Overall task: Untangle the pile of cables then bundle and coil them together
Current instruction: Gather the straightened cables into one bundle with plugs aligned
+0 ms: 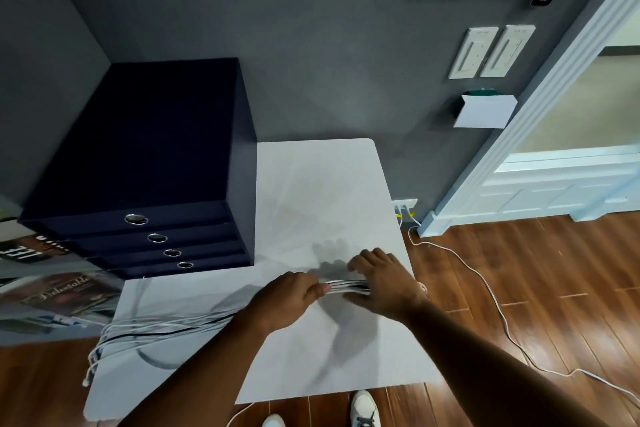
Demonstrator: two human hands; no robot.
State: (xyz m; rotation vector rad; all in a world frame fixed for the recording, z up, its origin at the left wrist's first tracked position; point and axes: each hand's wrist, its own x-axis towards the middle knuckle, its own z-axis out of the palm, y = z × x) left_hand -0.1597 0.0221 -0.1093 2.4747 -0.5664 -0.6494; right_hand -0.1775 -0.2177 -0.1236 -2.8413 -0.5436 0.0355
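Left hand (pixel 291 291): fingers curled round the cable bundle (pixel 346 286), a full grip, low centre of the frame. Right hand (pixel 384 281): just to its right, palm down, fingers spread and nearly straight across the same strands. It presses rather than clasps as far as shows; the thumb is hidden. A short run of the bundle shows between the two hands, strands parallel.

Rest of the bundle: passes under the left forearm and runs to the left across the white surface (pixel 346 184). One black cable (pixel 145 334) lies among the white ones. The plug ends (pixel 90 362) hang over the surface's left edge, lower left of the frame.

Risks, as judged:
- The right hand only pins. A pull from the left hand could draw single strands out unevenly, so the ends go out of step.
- The hanging ends carry weight. They could catch on the surface edge during coiling, or drag the loose tail to the floor.
- Whether the black cable crosses the white ones cannot be told here. If it does, a crossing left in place gets wound into the coil.
- A separate floor cable (pixel 485 288) runs from the wall socket (pixel 405 204) past the shoe (pixel 363 407). A step back could snag it.

Drawer unit (pixel 149 166), upper left, is well apart from the work.
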